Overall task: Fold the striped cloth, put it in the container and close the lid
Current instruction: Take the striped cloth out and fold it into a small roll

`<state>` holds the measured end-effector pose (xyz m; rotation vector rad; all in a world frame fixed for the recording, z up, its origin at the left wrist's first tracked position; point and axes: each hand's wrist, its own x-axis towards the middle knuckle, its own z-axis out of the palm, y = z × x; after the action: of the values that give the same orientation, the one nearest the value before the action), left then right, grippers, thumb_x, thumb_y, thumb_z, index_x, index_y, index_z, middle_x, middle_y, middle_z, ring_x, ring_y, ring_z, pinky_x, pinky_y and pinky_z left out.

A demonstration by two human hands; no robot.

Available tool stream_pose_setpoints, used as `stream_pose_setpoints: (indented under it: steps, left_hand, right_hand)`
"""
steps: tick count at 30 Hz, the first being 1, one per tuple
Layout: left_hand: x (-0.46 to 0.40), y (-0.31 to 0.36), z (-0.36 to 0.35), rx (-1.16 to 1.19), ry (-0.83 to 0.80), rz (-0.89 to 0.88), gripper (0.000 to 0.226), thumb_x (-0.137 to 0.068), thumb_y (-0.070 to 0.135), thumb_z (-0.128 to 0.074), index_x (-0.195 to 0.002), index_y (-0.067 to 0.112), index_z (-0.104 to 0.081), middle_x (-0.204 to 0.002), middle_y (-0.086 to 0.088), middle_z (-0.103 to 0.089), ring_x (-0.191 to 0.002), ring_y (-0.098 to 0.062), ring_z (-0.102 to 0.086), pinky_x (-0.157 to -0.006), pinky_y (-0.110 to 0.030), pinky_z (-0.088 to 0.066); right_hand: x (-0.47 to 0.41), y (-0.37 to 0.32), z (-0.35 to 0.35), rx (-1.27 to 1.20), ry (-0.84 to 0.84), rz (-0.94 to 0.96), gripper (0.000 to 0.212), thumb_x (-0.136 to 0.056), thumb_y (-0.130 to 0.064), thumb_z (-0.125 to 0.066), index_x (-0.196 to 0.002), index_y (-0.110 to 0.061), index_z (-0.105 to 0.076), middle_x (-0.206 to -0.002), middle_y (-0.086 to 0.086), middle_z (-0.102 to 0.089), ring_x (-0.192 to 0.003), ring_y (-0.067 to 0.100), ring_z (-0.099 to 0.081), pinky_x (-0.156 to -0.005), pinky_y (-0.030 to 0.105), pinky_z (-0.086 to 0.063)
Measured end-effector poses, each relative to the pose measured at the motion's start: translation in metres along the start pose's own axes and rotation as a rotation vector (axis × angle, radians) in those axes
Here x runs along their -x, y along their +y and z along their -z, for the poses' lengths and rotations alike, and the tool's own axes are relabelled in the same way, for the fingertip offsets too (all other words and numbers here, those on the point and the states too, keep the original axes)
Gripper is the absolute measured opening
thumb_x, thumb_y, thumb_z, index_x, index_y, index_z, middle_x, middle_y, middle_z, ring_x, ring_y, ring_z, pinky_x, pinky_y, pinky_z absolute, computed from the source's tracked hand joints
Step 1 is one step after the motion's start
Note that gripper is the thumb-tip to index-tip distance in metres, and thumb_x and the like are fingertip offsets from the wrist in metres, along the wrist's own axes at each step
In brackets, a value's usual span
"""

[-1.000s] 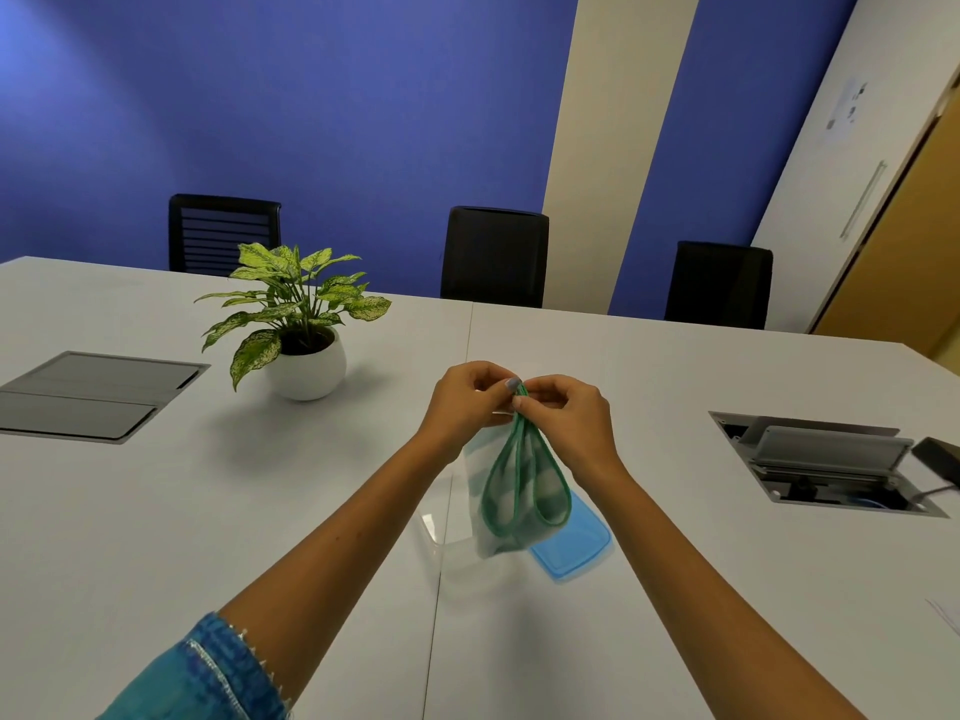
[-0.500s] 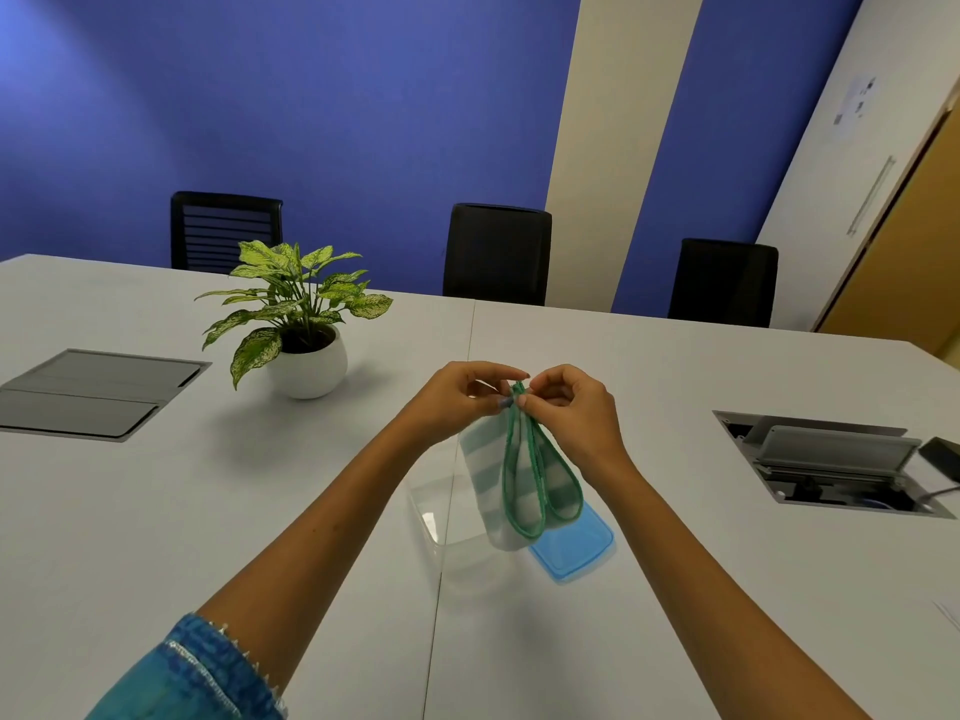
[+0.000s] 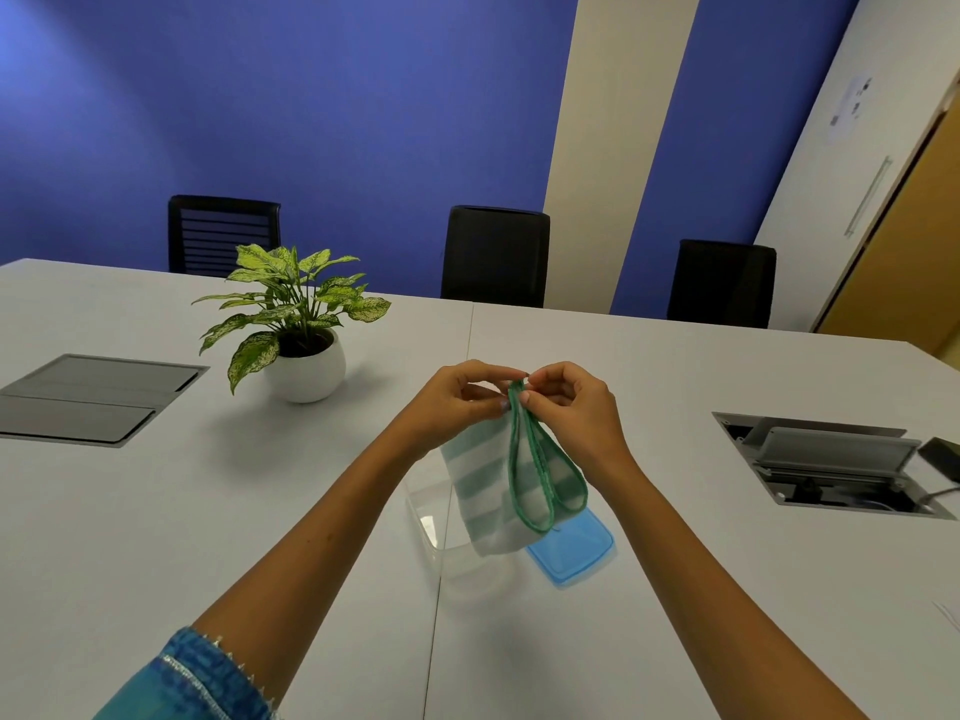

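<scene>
Both my left hand [image 3: 457, 402] and right hand [image 3: 574, 407] pinch the striped cloth [image 3: 511, 480] at frame centre, above the container [image 3: 431, 517]. If my pinch loosens, the fold could spill open.

Two hands are in view, the left hand [image 3: 457, 402] and the right hand [image 3: 576, 407], with one blue sleeve [image 3: 192, 683] on the left arm. There is one striped cloth [image 3: 498, 485], one clear container [image 3: 441, 517] and one blue lid [image 3: 571, 550]. One white desk [image 3: 156, 511] carries one potted plant [image 3: 298, 324]. Set into the desk are two cable boxes, one closed [image 3: 88, 397] and one open [image 3: 831, 459]. Three black chairs stand behind: one [image 3: 223, 233], another [image 3: 496, 254], a third [image 3: 722, 283].
</scene>
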<state>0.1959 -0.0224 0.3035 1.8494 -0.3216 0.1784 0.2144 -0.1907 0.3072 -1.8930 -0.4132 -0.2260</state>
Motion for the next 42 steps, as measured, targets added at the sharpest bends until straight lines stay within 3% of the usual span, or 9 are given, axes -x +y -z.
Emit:
stream_pose_setpoints:
  steps: [5,10,14,19,23,28,34,38,42]
  left_hand:
    - [-0.003,-0.004,-0.005,-0.175,0.080,-0.090,0.023,-0.083,0.014,-0.066,-0.105,0.021,-0.067,-0.101,0.003,-0.058,-0.093,-0.017,-0.064,-0.083,-0.024,-0.054]
    - [-0.006,-0.007,-0.007,-0.386,0.161,-0.240,0.018,-0.082,0.015,-0.067,-0.100,0.016,-0.068,-0.109,-0.004,-0.057,-0.097,-0.012,-0.055,-0.081,-0.015,-0.050]
    - [-0.004,-0.004,-0.007,-0.346,0.081,-0.187,0.023,-0.086,0.014,-0.062,-0.110,0.016,-0.061,-0.108,0.001,-0.063,-0.098,-0.009,-0.057,-0.089,-0.026,-0.049]
    - [0.000,-0.005,-0.006,-0.262,0.111,-0.163,0.019,-0.086,0.012,-0.062,-0.104,0.018,-0.066,-0.098,0.007,-0.064,-0.092,-0.009,-0.061,-0.081,-0.011,-0.050]
    - [0.002,-0.003,0.000,-0.233,0.120,-0.162,0.020,-0.088,0.011,-0.058,-0.103,0.023,-0.067,-0.102,0.008,-0.065,-0.096,-0.010,-0.061,-0.085,-0.017,-0.051]
    - [0.002,-0.001,0.009,-0.225,0.137,-0.173,0.020,-0.088,0.010,-0.058,-0.102,0.021,-0.067,-0.102,0.006,-0.066,-0.097,-0.011,-0.061,-0.086,-0.020,-0.052]
    - [0.005,-0.003,0.031,-0.252,0.175,-0.195,0.022,-0.088,0.006,-0.058,-0.099,0.023,-0.066,-0.098,0.006,-0.066,-0.096,-0.014,-0.062,-0.086,-0.021,-0.052]
    - [0.006,-0.007,0.045,-0.283,0.180,-0.183,0.022,-0.087,0.004,-0.060,-0.097,0.021,-0.067,-0.097,0.003,-0.067,-0.095,-0.017,-0.063,-0.085,-0.022,-0.053]
    - [0.006,-0.011,0.053,-0.294,0.196,-0.144,0.020,-0.086,0.006,-0.061,-0.097,0.022,-0.067,-0.096,0.005,-0.067,-0.092,-0.017,-0.064,-0.082,-0.019,-0.053]
  right_hand:
    - [0.002,-0.002,0.001,-0.006,-0.012,0.005,0.013,-0.084,-0.016,-0.068,-0.096,-0.014,-0.063,-0.090,-0.001,-0.068,-0.085,0.014,-0.066,-0.079,0.023,-0.056]
    - [0.004,-0.005,0.004,-0.011,-0.060,0.012,0.018,-0.083,-0.021,-0.070,-0.098,-0.014,-0.062,-0.091,-0.003,-0.067,-0.085,0.011,-0.066,-0.078,0.018,-0.055]
    - [0.006,-0.004,0.010,-0.025,-0.085,0.021,0.021,-0.081,-0.019,-0.071,-0.100,-0.012,-0.064,-0.094,0.001,-0.070,-0.088,0.011,-0.067,-0.080,0.020,-0.056]
    - [0.010,-0.002,0.020,0.010,-0.117,0.055,0.013,-0.082,-0.016,-0.070,-0.095,-0.015,-0.069,-0.092,-0.001,-0.071,-0.087,0.010,-0.067,-0.079,0.021,-0.056]
    - [0.015,0.002,0.028,0.168,-0.061,0.149,0.006,-0.081,-0.016,-0.070,-0.085,-0.019,-0.072,-0.082,-0.011,-0.069,-0.079,0.006,-0.063,-0.070,0.018,-0.054]
    - [0.017,0.008,0.035,0.388,-0.152,0.273,0.013,-0.079,-0.018,-0.072,-0.091,-0.021,-0.070,-0.085,-0.013,-0.065,-0.081,-0.002,-0.053,-0.070,0.006,-0.036]
    - [0.012,0.017,0.051,0.622,-0.319,0.246,0.014,-0.086,-0.016,-0.059,-0.087,-0.030,-0.062,-0.088,-0.013,-0.063,-0.096,0.015,-0.048,-0.087,0.037,-0.043]
    - [0.004,0.010,0.060,0.803,-0.447,0.264,0.026,-0.088,-0.031,-0.048,-0.099,-0.028,-0.071,-0.098,-0.017,-0.064,-0.102,0.010,-0.037,-0.090,0.035,-0.027]
    - [-0.001,0.001,0.064,0.732,-0.485,0.297,0.032,-0.082,-0.047,-0.053,-0.093,-0.023,-0.072,-0.094,-0.018,-0.059,-0.100,0.008,-0.042,-0.091,0.035,-0.033]
